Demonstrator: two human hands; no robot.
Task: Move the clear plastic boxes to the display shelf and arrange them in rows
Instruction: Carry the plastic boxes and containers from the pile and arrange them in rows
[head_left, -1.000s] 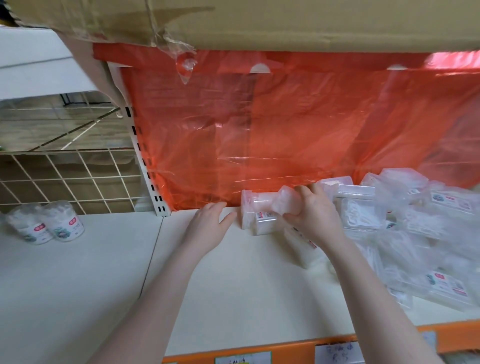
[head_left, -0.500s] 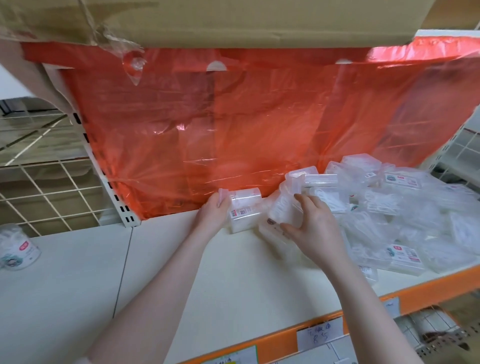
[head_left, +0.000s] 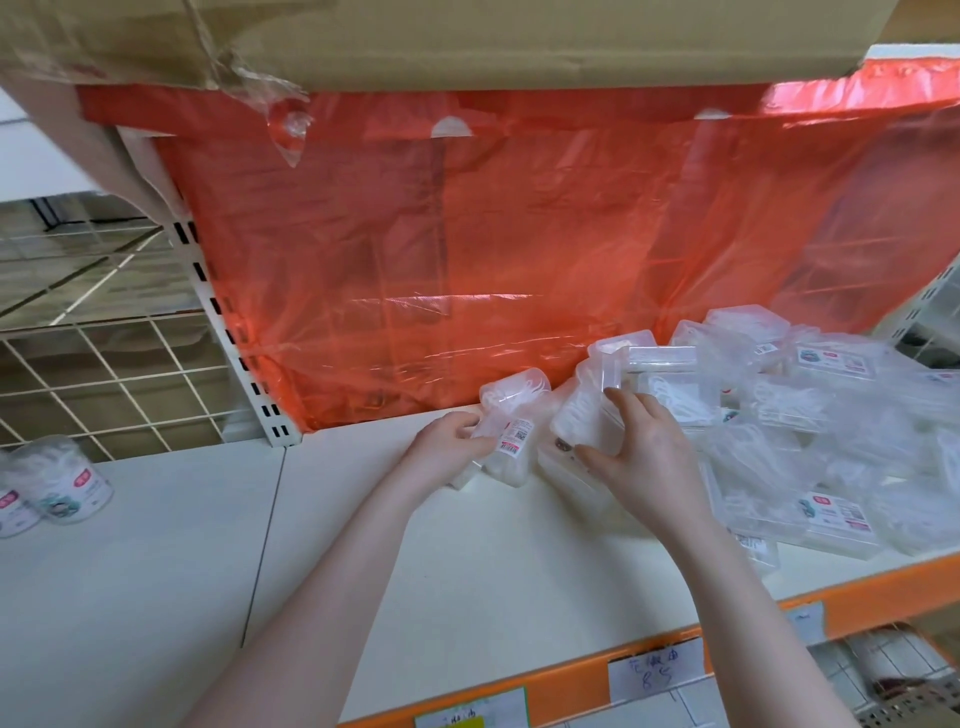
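A loose heap of clear plastic boxes (head_left: 810, 415) with small labels covers the right half of the white display shelf (head_left: 467, 561). My left hand (head_left: 447, 452) grips one clear box (head_left: 511, 415) that stands on end near the shelf's back, its barcode sticker facing me. My right hand (head_left: 639, 457) holds a second clear box (head_left: 587, 421) tilted just to the right of the first, at the left edge of the heap. Both forearms reach in from the bottom of the view.
A red plastic sheet (head_left: 519, 260) hangs behind the shelf under a cardboard box (head_left: 467, 36). Two round labelled tubs (head_left: 57, 483) stand on the neighbouring shelf at the left, before a wire grid (head_left: 104, 374). The orange shelf edge (head_left: 571, 680) carries price tags.
The view has shifted a little to the left. My left hand has closed round the upright box, and my right hand has raised its box closer to it.
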